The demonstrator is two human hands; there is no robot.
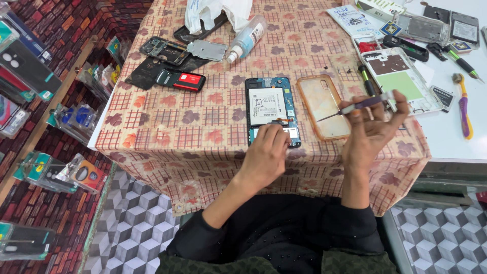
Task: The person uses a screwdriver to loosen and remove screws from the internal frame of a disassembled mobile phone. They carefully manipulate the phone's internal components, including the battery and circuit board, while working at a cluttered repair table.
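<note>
Centrally, opened phone [272, 110] lies flat on bench [172, 132], back cover off, battery showing; lower end near front edge of bench. Clear case [322, 105] just right of phone, not touching. Open cloth left of phone; parts crowd upper frame and right side. Left hand [266, 155] rests on phone's lower end, fingers curled, fingertips pressing board. Right hand [373, 129] raised above bench at right, fingers pinched on thin screwdriver [355, 107], tip pointing left over case.
</note>
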